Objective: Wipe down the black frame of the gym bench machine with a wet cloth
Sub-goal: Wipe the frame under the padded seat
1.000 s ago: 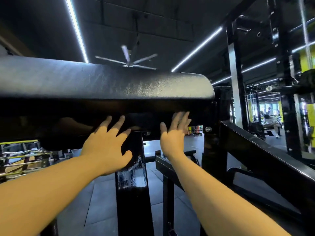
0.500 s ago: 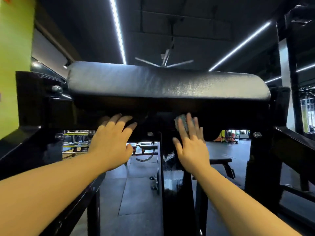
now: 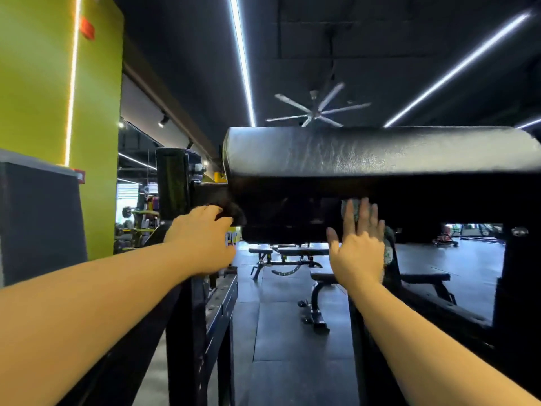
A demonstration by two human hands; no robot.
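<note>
Two bare forearms, left hand (image 3: 202, 241) and right hand (image 3: 358, 250), no sleeves, rings or watch visible

Hands: you have two, left hand (image 3: 202, 238) and right hand (image 3: 358, 247).
Cloth: one gray cloth (image 3: 388, 244) under your right fingers (image 3: 364, 212).
Pad: one black pad (image 3: 380, 153) above your fingers.
Fan: one ceiling fan (image 3: 314, 109).

A single view is given, taken from a wide-angle camera worn on the head. It is aimed forward and slightly upward from low down, close beneath the black padded vinyl bench (image 3: 380, 153), whose underside fills the middle. Both forearms are seen reaching away from the lens. The dark ceiling with its white strip lights (image 3: 243, 63) is taken in above.
</note>
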